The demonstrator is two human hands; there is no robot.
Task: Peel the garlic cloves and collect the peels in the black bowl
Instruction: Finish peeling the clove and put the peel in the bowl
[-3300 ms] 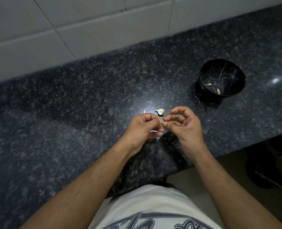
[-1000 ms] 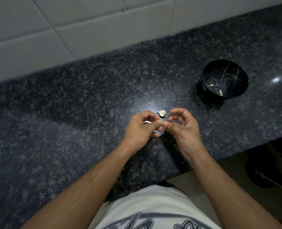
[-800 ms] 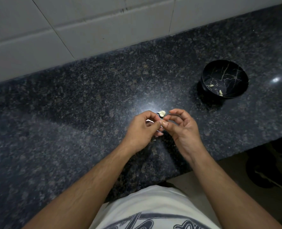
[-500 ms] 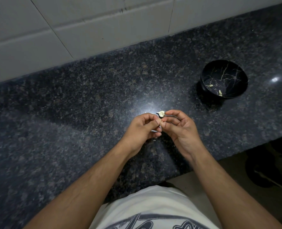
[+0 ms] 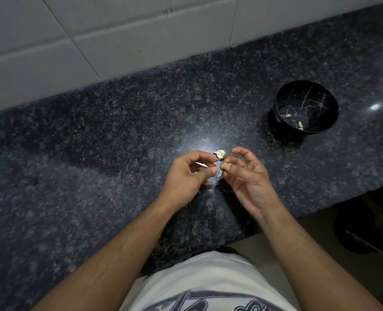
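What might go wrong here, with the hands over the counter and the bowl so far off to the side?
1. The hands work well away from the black bowl, so peel could drop on the counter instead.
2. A loose garlic piece lies just beyond the fingertips; a careless move might knock it.
3. Pale scraps under the hands sit near the counter's front edge and could slip to the floor.
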